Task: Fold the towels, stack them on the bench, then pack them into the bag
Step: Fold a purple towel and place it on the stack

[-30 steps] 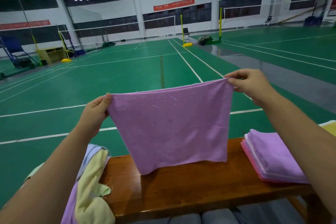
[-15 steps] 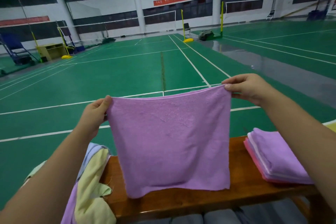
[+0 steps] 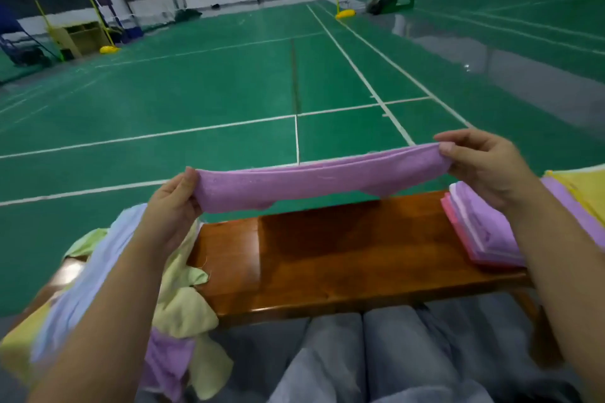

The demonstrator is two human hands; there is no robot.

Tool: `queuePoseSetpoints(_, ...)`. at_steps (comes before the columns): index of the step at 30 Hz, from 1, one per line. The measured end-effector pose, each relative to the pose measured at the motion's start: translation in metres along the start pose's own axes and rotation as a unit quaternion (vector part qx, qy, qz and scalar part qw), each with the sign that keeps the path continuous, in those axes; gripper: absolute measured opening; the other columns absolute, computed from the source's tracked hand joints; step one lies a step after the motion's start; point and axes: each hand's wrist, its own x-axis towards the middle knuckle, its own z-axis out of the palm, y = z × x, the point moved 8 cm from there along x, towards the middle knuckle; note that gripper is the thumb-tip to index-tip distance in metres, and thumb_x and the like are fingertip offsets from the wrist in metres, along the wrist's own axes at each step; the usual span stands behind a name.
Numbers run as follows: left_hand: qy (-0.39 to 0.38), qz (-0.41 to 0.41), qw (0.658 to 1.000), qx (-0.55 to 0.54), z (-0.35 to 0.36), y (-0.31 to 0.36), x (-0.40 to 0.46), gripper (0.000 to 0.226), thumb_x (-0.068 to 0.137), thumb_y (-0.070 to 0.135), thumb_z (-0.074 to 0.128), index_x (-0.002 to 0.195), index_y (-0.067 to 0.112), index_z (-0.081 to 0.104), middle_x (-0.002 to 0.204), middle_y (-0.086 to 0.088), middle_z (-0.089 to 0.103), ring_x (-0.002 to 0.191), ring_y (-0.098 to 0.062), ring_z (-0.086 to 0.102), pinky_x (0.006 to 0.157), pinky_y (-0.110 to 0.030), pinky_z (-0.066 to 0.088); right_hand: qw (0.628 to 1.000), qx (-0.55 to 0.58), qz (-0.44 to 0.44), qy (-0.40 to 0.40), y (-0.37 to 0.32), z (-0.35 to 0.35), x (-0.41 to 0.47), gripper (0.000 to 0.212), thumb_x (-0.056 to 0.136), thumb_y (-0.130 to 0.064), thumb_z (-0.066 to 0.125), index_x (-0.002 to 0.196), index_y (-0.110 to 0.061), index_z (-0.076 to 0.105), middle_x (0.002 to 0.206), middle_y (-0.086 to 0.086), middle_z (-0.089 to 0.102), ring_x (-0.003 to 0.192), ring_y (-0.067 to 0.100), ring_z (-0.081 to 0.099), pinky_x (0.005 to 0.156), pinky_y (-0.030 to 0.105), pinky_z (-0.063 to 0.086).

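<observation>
Both hands raised, left hand point(image 3: 170, 203) and right hand point(image 3: 484, 167) pinching purple towel point(image 3: 314, 181) ends.

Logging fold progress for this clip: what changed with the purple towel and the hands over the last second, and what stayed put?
The purple towel, earlier hanging as a full sheet, now shows as a narrow band stretched above the bench; its lower edge swung up. The left hand and right hand still pinch its two ends. The folded stack on the right and the loose towel pile on the left stayed put.
</observation>
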Motion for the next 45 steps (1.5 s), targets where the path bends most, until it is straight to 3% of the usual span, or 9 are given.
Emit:
queuePoseSetpoints(4, 0.027, -0.127, 0.990, 0.064, -0.021, -0.085, -0.058, 0.030, 0.075, 0.047, 0.062, 0.074, 0.019, 0.075, 0.070, 0.007, 0.068, 0.071, -0.009, 0.063, 0.061, -0.023, 0.055, 0.991, -0.004, 0.126, 0.031, 0.100, -0.017, -0.058, 0.065, 0.022, -0.053, 0.092, 0.075, -0.019, 0.077, 0.073, -0.003, 0.071, 0.067, 0.007, 0.066, 0.058, 0.018, 0.054)
queuePoseSetpoints(7, 0.035, -0.193, 0.971, 0.137, -0.039, -0.121, -0.094, 0.060, 0.046, 0.078, 0.074, 0.076, 0.027, 0.074, 0.075, 0.006, 0.062, 0.076, -0.012, 0.058, 0.074, -0.035, 0.050, 0.973, -0.014, 0.231, 0.008, 0.145, -0.019, -0.099, 0.048, 0.046, -0.032, 0.090, 0.084, -0.011, 0.072, 0.083, 0.005, 0.068, 0.083, 0.019, 0.062, 0.059, 0.019, 0.055)
queuePoseSetpoints(9, 0.048, -0.212, 0.964, 0.154, -0.049, -0.132, -0.110, 0.064, 0.038, 0.082, 0.074, 0.069, 0.026, 0.072, 0.068, 0.005, 0.054, 0.069, -0.014, 0.048, 0.067, -0.035, 0.040, 0.966, -0.025, 0.257, -0.005, 0.159, -0.024, -0.115, 0.067, 0.033, -0.039, 0.093, 0.089, -0.010, 0.071, 0.085, 0.005, 0.069, 0.082, 0.016, 0.063, 0.063, 0.020, 0.056)
queuePoseSetpoints(15, 0.015, -0.228, 0.958, 0.173, -0.044, -0.135, -0.124, 0.035, 0.082, 0.044, 0.057, 0.081, 0.009, 0.064, 0.076, -0.004, 0.053, 0.073, -0.020, 0.047, 0.061, -0.031, 0.039, 0.952, -0.046, 0.295, -0.068, 0.160, -0.030, -0.129, 0.098, 0.014, -0.048, 0.094, 0.097, -0.004, 0.067, 0.084, 0.005, 0.072, 0.075, 0.010, 0.068, 0.062, 0.020, 0.055)
queuePoseSetpoints(19, -0.007, -0.219, 0.955, 0.199, -0.041, -0.131, -0.118, 0.046, 0.081, 0.054, 0.056, 0.085, 0.009, 0.063, 0.081, -0.003, 0.055, 0.074, -0.015, 0.052, 0.062, -0.026, 0.044, 0.950, -0.052, 0.298, -0.075, 0.156, -0.031, -0.123, 0.097, 0.014, -0.048, 0.094, 0.096, -0.004, 0.067, 0.085, 0.006, 0.071, 0.076, 0.013, 0.068, 0.063, 0.022, 0.057)
queuePoseSetpoints(22, 0.018, -0.211, 0.945, 0.251, -0.040, -0.132, -0.106, 0.033, 0.094, 0.043, 0.046, 0.092, 0.014, 0.063, 0.092, -0.005, 0.056, 0.084, -0.019, 0.054, 0.068, -0.029, 0.047, 0.952, -0.088, 0.286, -0.065, 0.156, -0.031, -0.107, 0.083, 0.026, -0.046, 0.094, 0.094, -0.008, 0.069, 0.090, 0.007, 0.071, 0.083, 0.017, 0.068, 0.065, 0.024, 0.058)
queuePoseSetpoints(26, 0.069, -0.183, 0.944, 0.265, -0.037, -0.133, -0.078, 0.031, 0.097, 0.045, 0.042, 0.100, 0.022, 0.063, 0.094, 0.003, 0.057, 0.086, -0.015, 0.054, 0.070, -0.026, 0.044, 0.952, -0.111, 0.284, -0.013, 0.162, -0.027, -0.077, 0.016, 0.081, -0.008, 0.067, 0.096, -0.010, 0.066, 0.097, 0.010, 0.066, 0.095, 0.025, 0.062, 0.071, 0.027, 0.058)
queuePoseSetpoints(37, 0.088, -0.173, 0.929, 0.314, -0.045, -0.169, 0.011, 0.027, 0.103, 0.034, 0.037, 0.103, 0.020, 0.061, 0.096, 0.002, 0.059, 0.089, -0.013, 0.054, 0.074, -0.028, 0.045, 0.937, -0.273, 0.213, 0.044, 0.191, -0.011, 0.013, 0.011, 0.086, -0.007, 0.065, 0.090, -0.018, 0.066, 0.099, 0.006, 0.066, 0.094, 0.022, 0.061, 0.088, 0.040, 0.051)
queuePoseSetpoints(45, 0.129, -0.216, 0.913, 0.321, -0.053, -0.200, 0.040, 0.029, 0.104, 0.027, 0.036, 0.112, 0.011, 0.059, 0.106, -0.005, 0.061, 0.095, -0.017, 0.054, 0.081, -0.032, 0.042, 0.880, -0.445, 0.163, 0.010, 0.212, 0.011, 0.057, 0.012, 0.093, -0.008, 0.053, 0.098, -0.016, 0.061, 0.099, 0.004, 0.062, 0.086, 0.020, 0.055, 0.071, 0.026, 0.042)
